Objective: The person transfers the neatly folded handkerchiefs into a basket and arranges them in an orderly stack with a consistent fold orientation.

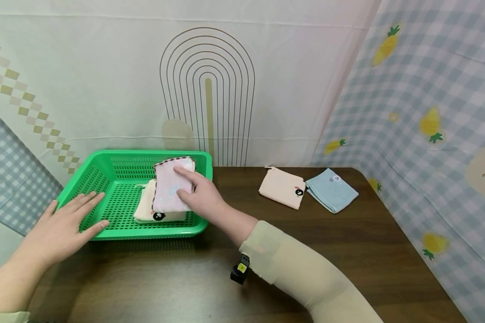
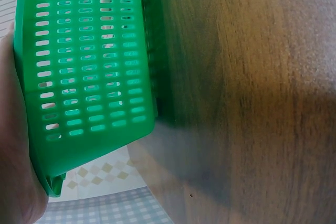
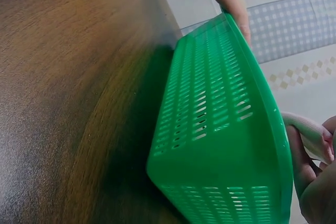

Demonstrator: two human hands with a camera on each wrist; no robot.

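Observation:
A green plastic basket with slotted walls stands on the table's left side. Over its right half, my right hand pinches a folded pale pink towel with a dark checked edge. Partly hidden beneath it lies a folded cream towel with a black round motif. My left hand rests on the basket's front-left rim, fingers spread and reaching over the inside. In the left wrist view, that hand lies along the rim. The right wrist view shows a fold of the pink towel between the right fingers.
On the right of the dark wooden table lie a folded pale pink towel with a black motif and a folded blue towel, side by side. A white curtain hangs behind; a checked curtain borders the right edge.

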